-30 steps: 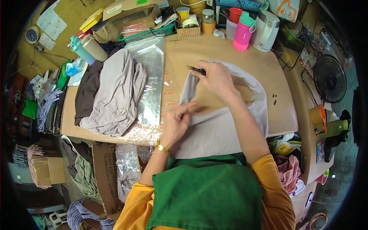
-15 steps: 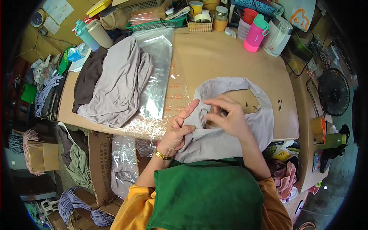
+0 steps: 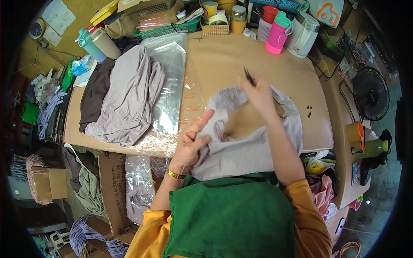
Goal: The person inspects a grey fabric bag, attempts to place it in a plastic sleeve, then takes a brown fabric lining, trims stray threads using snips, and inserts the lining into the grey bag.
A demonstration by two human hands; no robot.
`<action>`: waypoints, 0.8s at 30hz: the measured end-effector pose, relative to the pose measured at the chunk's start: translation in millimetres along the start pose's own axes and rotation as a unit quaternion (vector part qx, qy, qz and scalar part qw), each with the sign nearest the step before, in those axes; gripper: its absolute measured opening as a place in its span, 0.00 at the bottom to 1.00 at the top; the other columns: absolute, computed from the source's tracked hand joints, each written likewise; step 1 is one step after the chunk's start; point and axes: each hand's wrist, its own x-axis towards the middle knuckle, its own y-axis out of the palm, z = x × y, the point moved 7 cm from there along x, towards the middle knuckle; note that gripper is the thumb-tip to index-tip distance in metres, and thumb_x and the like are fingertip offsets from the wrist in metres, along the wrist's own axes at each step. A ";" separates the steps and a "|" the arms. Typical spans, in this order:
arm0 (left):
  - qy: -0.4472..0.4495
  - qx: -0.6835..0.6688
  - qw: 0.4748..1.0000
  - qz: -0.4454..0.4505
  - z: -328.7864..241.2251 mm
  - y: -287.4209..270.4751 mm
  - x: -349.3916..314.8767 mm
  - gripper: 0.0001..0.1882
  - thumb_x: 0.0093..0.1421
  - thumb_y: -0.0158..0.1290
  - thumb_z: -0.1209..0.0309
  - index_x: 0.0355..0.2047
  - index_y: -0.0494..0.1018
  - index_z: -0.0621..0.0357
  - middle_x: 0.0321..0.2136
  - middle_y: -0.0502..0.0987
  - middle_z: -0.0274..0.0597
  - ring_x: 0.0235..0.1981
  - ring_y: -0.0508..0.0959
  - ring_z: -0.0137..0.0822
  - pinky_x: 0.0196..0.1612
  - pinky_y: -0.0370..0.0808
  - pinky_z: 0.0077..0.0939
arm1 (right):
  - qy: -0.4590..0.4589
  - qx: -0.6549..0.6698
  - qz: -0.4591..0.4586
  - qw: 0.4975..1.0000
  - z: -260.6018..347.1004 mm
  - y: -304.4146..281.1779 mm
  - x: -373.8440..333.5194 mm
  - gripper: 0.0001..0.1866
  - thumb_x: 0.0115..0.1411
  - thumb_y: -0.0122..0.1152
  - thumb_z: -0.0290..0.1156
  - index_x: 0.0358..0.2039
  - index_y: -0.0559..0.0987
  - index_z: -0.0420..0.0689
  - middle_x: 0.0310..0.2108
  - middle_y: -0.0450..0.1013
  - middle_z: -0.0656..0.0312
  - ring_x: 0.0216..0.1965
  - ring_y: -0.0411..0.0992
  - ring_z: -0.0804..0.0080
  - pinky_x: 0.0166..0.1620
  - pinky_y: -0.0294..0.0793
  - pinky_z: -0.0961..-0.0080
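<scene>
A pale grey garment [image 3: 241,157] lies in a loose ring at the table's front edge, its opening baring the tabletop. My left hand [image 3: 191,139] grips its left side, thumb on the cloth and forefinger stretched along it. Inside the rim by that thumb is a small fold or loop [image 3: 220,129]. Above the garment's far edge, my right hand [image 3: 260,92] is closed round a small dark pointed tool [image 3: 248,76], its tip pointing away from me. Motion blurs this hand, and the tool's exact kind cannot be made out.
More grey garments [image 3: 129,94] are heaped at the left beside clear plastic bags [image 3: 170,103]. Bottles, baskets and a kettle [image 3: 302,34] line the table's back. A fan [image 3: 371,93] stands at the right. A cardboard box [image 3: 112,189] sits below the front edge.
My right hand has moved up and away from the cloth near my left thumb, and the dark tool's tip now shows. My left hand keeps its hold on the garment.
</scene>
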 end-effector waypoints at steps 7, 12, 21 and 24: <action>0.199 0.704 0.658 -0.179 -36.3 -26.4 49.3 0.29 0.55 0.55 0.75 0.59 0.65 0.52 0.45 0.73 0.55 0.46 0.72 0.53 0.48 0.69 0.44 | -0.135 -0.392 -0.120 0.902 -35.7 -70.2 75.0 0.23 0.54 0.64 0.43 0.46 0.73 0.44 0.46 0.71 0.49 0.48 0.69 0.52 0.49 0.67 0.56; 0.209 0.663 0.706 -0.132 -38.4 -50.1 62.5 0.32 0.52 0.60 0.67 0.57 0.64 0.56 0.52 0.66 0.57 0.53 0.66 0.56 0.54 0.65 0.44 | -0.101 -0.397 -0.074 0.909 -4.7 -57.5 -8.0 0.27 0.51 0.66 0.37 0.51 0.70 0.46 0.56 0.63 0.50 0.59 0.61 0.53 0.57 0.60 0.50; 0.057 0.680 0.725 -0.093 -10.3 -107.4 160.2 0.20 0.48 0.63 0.65 0.37 0.69 0.63 0.29 0.74 0.52 0.33 0.75 0.51 0.37 0.72 0.39 | -0.012 -0.474 -0.026 0.880 -27.7 -121.5 19.1 0.28 0.48 0.67 0.31 0.51 0.70 0.45 0.49 0.70 0.48 0.52 0.68 0.51 0.52 0.68 0.60; 0.291 0.615 0.722 -0.128 -41.2 -78.3 140.1 0.24 0.46 0.66 0.60 0.36 0.68 0.61 0.35 0.72 0.51 0.38 0.72 0.53 0.41 0.69 0.40 | -0.206 -0.420 -0.073 0.881 -9.1 -117.5 14.6 0.25 0.49 0.68 0.33 0.47 0.71 0.45 0.49 0.69 0.49 0.51 0.68 0.53 0.47 0.71 0.63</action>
